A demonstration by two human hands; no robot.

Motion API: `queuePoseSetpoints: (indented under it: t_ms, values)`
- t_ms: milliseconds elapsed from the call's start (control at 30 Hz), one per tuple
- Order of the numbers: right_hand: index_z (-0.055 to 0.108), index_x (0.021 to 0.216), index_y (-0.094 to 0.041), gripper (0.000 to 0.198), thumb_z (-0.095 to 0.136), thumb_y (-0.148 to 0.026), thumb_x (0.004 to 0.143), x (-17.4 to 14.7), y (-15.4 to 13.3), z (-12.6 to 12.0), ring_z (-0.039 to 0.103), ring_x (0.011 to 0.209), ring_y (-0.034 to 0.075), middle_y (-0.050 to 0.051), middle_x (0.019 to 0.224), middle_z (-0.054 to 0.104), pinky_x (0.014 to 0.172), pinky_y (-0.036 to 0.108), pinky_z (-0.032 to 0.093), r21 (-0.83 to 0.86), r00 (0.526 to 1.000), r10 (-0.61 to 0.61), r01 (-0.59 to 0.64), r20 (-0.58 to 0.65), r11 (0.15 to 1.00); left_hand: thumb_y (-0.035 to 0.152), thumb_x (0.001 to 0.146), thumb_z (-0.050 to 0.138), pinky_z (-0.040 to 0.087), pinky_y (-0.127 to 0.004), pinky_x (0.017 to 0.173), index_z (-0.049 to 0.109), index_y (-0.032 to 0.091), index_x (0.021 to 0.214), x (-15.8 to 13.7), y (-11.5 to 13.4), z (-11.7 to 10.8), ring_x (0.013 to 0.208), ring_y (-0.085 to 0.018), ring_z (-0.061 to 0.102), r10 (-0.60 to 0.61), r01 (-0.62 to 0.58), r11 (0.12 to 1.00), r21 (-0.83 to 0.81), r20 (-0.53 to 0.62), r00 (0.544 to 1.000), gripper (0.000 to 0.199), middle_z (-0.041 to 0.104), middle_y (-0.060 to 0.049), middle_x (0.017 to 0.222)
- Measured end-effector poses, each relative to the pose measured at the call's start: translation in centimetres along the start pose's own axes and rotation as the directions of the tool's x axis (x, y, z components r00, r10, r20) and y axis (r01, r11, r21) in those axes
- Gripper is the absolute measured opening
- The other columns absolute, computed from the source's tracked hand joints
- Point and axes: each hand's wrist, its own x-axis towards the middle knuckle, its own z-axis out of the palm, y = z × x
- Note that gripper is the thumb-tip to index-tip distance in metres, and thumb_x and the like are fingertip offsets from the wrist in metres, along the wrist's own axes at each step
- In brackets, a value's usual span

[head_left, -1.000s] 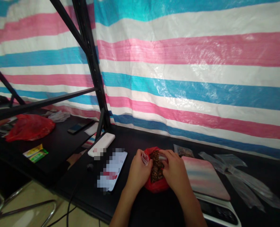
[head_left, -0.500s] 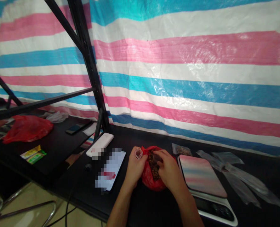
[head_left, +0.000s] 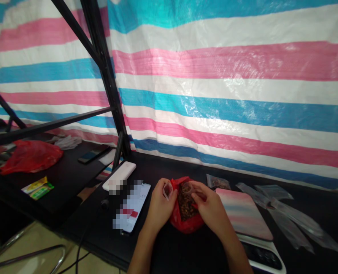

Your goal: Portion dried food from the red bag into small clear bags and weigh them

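Note:
A red plastic bag (head_left: 186,225) stands with its mouth spread on the black table, full of small brown bits (head_left: 186,207) like seeds or dried pieces. At its left rim, my left hand (head_left: 161,199) is closed around a small clear plastic bag (head_left: 167,190) whose mouth gapes upward. My right hand (head_left: 207,199) reaches over the right side of the red bag. Its fingers pinch a small clear round cup (head_left: 187,188) that sits at the surface of the brown bits. The lower part of the cup is hard to make out.
Right of the hands is a kitchen scale (head_left: 243,213); behind it lies a filled clear bag (head_left: 218,182). Several flat clear bags (head_left: 292,224) are farther right. A phone (head_left: 136,209) and a white power bank (head_left: 119,177) lie left. Another red bag (head_left: 32,156) rests on the neighbouring table.
My right hand has shifted slightly right and turned, so the clear cup shows against the brown bits. The small bag's mouth in my left hand looks wider. The view has shifted slightly.

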Motion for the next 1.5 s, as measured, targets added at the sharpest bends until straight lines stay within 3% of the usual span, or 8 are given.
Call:
queuePoseSetpoints:
  t_ms: [167,300,533,833,1033,1133,1267,1500]
  values:
    - [0.071,0.115,-0.023,0.035,0.058,-0.021,0.083,-0.2,-1.2,0.2,0.070,0.108,0.022,0.008,0.117,0.074,0.100,0.040,0.054,0.025,0.994,-0.112,0.112,0.007,0.993,0.027,0.089,0.059,0.045,-0.030,0.074,0.060,0.021,0.085,-0.4,0.6,0.2,0.082,-0.018,0.058,0.065,-0.055,0.960,0.273,-0.030,0.997,0.007,0.059,-0.002,0.090]
    - [0.075,0.108,-0.024,0.033,0.057,-0.016,0.082,-0.7,-2.6,0.8,0.067,0.111,0.021,0.006,0.115,0.071,0.101,0.036,0.052,-0.062,0.967,-0.245,0.249,0.063,0.967,0.030,0.088,0.062,0.046,-0.029,0.074,0.062,0.023,0.088,-0.9,1.1,0.5,0.086,-0.020,0.061,0.074,-0.067,0.932,0.355,-0.006,0.997,0.006,0.060,-0.003,0.095]
    - [0.079,0.099,-0.026,0.037,0.051,-0.008,0.083,-1.1,-3.8,1.5,0.066,0.108,0.020,0.005,0.112,0.072,0.100,0.036,0.052,-0.116,0.943,-0.314,0.326,0.115,0.938,0.025,0.085,0.063,0.047,-0.031,0.081,0.063,0.023,0.092,-1.2,1.2,0.5,0.092,-0.020,0.062,0.054,-0.048,0.890,0.453,0.000,0.999,0.007,0.060,-0.003,0.100]
    - [0.072,0.114,-0.028,0.033,0.065,-0.018,0.083,-1.4,-3.6,1.6,0.066,0.109,0.022,0.003,0.118,0.073,0.101,0.038,0.050,-0.111,0.969,-0.236,0.244,0.077,0.963,0.019,0.081,0.062,0.048,-0.030,0.084,0.062,0.023,0.091,-1.2,1.5,0.3,0.099,-0.020,0.061,0.066,-0.043,0.913,0.405,-0.043,0.997,0.012,0.058,-0.003,0.105]
    - [0.067,0.122,-0.024,0.034,0.055,-0.023,0.090,-0.6,-1.7,0.8,0.065,0.113,0.022,0.007,0.126,0.068,0.104,0.041,0.048,-0.217,0.959,-0.272,0.249,-0.081,0.944,0.027,0.088,0.058,0.047,-0.030,0.081,0.052,0.023,0.085,-1.2,1.6,0.3,0.089,-0.019,0.061,0.015,0.035,0.934,0.356,-0.137,0.990,0.008,0.054,-0.003,0.100]
    - [0.070,0.118,-0.023,0.040,0.050,-0.013,0.085,-0.3,-0.7,0.2,0.063,0.114,0.024,0.007,0.121,0.070,0.104,0.043,0.047,-0.372,0.962,-0.271,0.238,-0.039,0.897,0.024,0.086,0.059,0.046,-0.029,0.079,0.050,0.023,0.087,-0.9,1.2,0.4,0.085,-0.018,0.061,-0.087,0.126,0.940,0.318,-0.136,0.987,0.010,0.056,-0.002,0.095]
    - [0.072,0.116,-0.021,0.049,0.046,-0.004,0.078,-0.3,0.1,0.0,0.062,0.108,0.028,0.009,0.114,0.071,0.100,0.046,0.048,-0.586,0.972,-0.234,0.189,0.000,0.788,0.016,0.082,0.059,0.043,-0.026,0.072,0.049,0.024,0.087,-0.2,0.1,0.3,0.076,-0.017,0.061,-0.201,0.200,0.963,0.179,-0.011,0.980,0.014,0.060,0.001,0.082]
    - [0.075,0.113,-0.017,0.044,0.046,-0.006,0.081,-0.2,0.8,-0.4,0.061,0.103,0.031,0.014,0.110,0.067,0.095,0.047,0.050,-0.723,0.957,-0.281,0.145,-0.071,0.675,0.006,0.078,0.052,0.040,-0.022,0.065,0.045,0.023,0.080,0.1,-0.7,-0.1,0.068,-0.013,0.056,-0.110,0.109,0.994,0.024,0.009,0.994,0.019,0.054,0.005,0.072]
